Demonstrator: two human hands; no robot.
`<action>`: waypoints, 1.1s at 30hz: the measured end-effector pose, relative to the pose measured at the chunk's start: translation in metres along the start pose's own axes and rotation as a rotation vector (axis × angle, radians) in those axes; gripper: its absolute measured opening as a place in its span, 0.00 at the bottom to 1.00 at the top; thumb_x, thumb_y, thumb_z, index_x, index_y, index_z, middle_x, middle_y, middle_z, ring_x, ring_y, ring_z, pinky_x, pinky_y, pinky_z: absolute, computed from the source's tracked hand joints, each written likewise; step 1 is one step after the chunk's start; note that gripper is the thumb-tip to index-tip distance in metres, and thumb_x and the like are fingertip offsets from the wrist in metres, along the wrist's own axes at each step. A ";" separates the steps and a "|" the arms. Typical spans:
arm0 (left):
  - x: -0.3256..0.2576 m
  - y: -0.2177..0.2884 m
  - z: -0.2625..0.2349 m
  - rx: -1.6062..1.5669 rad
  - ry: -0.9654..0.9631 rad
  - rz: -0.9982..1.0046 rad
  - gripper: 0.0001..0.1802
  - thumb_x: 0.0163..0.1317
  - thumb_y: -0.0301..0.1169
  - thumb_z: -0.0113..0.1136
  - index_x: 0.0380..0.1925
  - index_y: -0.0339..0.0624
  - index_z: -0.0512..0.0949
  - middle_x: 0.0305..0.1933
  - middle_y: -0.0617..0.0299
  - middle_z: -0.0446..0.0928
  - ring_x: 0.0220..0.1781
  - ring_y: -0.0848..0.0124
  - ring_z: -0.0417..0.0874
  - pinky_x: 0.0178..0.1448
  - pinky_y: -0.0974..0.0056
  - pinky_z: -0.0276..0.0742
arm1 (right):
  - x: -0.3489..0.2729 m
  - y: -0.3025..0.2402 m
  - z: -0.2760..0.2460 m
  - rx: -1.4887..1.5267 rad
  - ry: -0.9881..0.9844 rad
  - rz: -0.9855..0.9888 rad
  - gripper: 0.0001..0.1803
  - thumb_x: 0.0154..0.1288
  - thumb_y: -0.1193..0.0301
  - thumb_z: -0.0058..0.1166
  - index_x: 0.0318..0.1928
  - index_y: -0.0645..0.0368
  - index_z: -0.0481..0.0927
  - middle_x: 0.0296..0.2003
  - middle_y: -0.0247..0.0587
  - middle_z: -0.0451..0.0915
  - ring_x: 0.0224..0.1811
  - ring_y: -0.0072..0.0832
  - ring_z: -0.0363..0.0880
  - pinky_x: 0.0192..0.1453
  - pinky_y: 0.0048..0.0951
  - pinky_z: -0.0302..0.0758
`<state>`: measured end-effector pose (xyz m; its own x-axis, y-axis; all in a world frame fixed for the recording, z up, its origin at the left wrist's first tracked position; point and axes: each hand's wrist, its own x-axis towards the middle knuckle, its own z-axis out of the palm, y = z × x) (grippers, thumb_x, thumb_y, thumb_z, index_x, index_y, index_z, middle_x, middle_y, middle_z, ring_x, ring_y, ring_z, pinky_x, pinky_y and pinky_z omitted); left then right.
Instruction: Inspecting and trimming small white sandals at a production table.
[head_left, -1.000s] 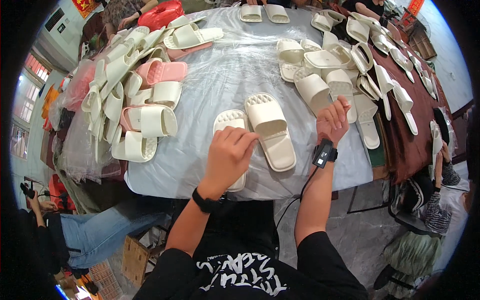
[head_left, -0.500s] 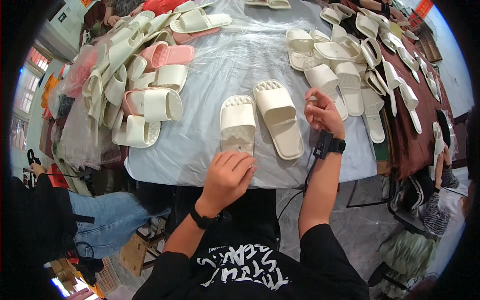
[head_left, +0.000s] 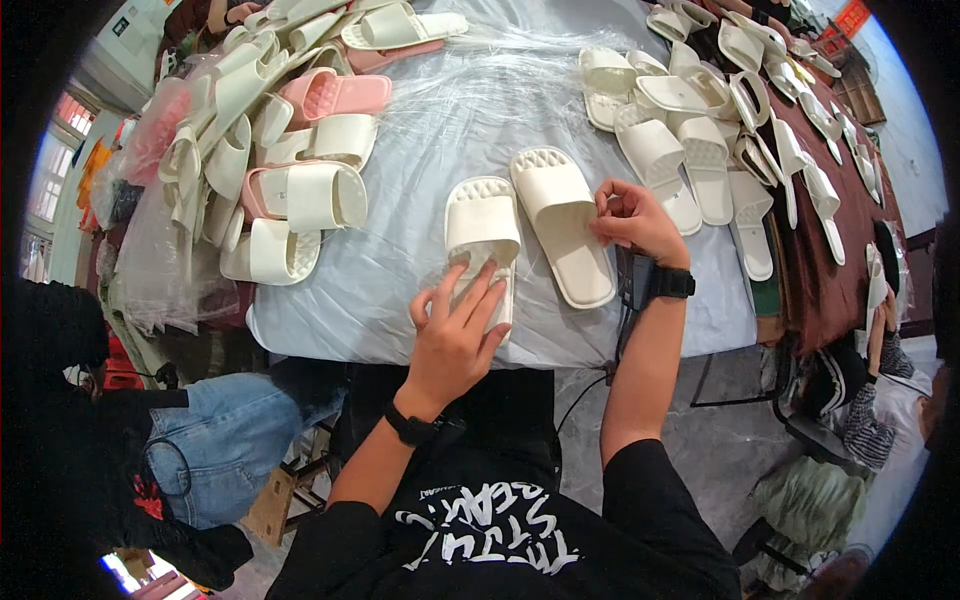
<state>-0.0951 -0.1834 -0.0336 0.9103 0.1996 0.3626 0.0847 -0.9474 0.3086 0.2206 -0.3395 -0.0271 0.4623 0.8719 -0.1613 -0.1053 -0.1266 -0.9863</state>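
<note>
Two cream slide slippers lie side by side before me, toes pointing away. On the left slipper [head_left: 483, 222], my left hand [head_left: 453, 335] rests over the heel end, fingers spread across the footbed and hiding part of it. The right slipper [head_left: 580, 262] is angled, its heel toward the lower right. My right hand [head_left: 640, 222] is at that slipper's right edge, just behind the strap, with thumb and fingertips pinched together. Whatever is between those fingertips is too small to make out. A dark strap with a small device circles each wrist.
Under the slippers is a table with a grey-white cover [head_left: 400, 300], clear plastic film [head_left: 480, 80] toward its far side. Heaped cream and pink slippers [head_left: 325, 195] fill the left; more cream slippers [head_left: 705, 165] lie right, beside a brown cloth [head_left: 810, 250]. People stand at both sides.
My left hand has spread its fingers and moved onto the left slipper's footbed. My right hand has shifted left and down to the right slipper's edge, still pinched.
</note>
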 end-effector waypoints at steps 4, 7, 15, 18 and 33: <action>-0.003 0.005 0.006 -0.054 -0.063 -0.033 0.31 0.73 0.42 0.61 0.71 0.39 0.76 0.81 0.56 0.70 0.78 0.56 0.67 0.75 0.52 0.54 | 0.000 -0.004 0.000 -0.032 0.077 0.004 0.10 0.67 0.80 0.66 0.41 0.57 0.77 0.24 0.32 0.82 0.18 0.13 0.73 0.20 0.19 0.62; -0.003 0.008 0.007 -0.044 -0.060 -0.024 0.33 0.74 0.43 0.59 0.73 0.36 0.74 0.81 0.54 0.69 0.79 0.56 0.67 0.75 0.52 0.54 | -0.003 -0.009 0.000 -0.022 0.075 0.065 0.09 0.69 0.78 0.67 0.42 0.58 0.77 0.26 0.35 0.84 0.19 0.14 0.77 0.18 0.18 0.59; 0.003 0.009 0.010 -0.027 -0.032 -0.036 0.34 0.76 0.47 0.57 0.73 0.34 0.73 0.78 0.50 0.69 0.77 0.54 0.66 0.77 0.50 0.54 | -0.003 -0.007 0.001 0.023 0.070 0.075 0.11 0.71 0.76 0.68 0.46 0.58 0.77 0.30 0.40 0.87 0.23 0.17 0.83 0.16 0.16 0.58; 0.001 0.011 0.010 -0.003 -0.023 -0.109 0.34 0.77 0.48 0.57 0.73 0.36 0.73 0.72 0.53 0.70 0.74 0.54 0.65 0.76 0.48 0.55 | -0.003 -0.007 0.000 0.040 0.049 0.079 0.11 0.71 0.76 0.68 0.47 0.59 0.77 0.30 0.40 0.87 0.24 0.18 0.84 0.16 0.16 0.61; -0.003 0.017 0.007 0.095 0.021 -0.139 0.34 0.77 0.52 0.54 0.73 0.39 0.75 0.75 0.52 0.73 0.76 0.54 0.68 0.75 0.48 0.56 | -0.002 -0.004 -0.003 0.070 -0.029 0.028 0.14 0.69 0.81 0.67 0.50 0.59 0.76 0.32 0.38 0.87 0.30 0.20 0.85 0.26 0.17 0.74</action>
<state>-0.0938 -0.2023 -0.0356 0.8785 0.3348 0.3407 0.2483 -0.9294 0.2730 0.2222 -0.3423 -0.0230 0.4331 0.8817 -0.1870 -0.1801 -0.1187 -0.9765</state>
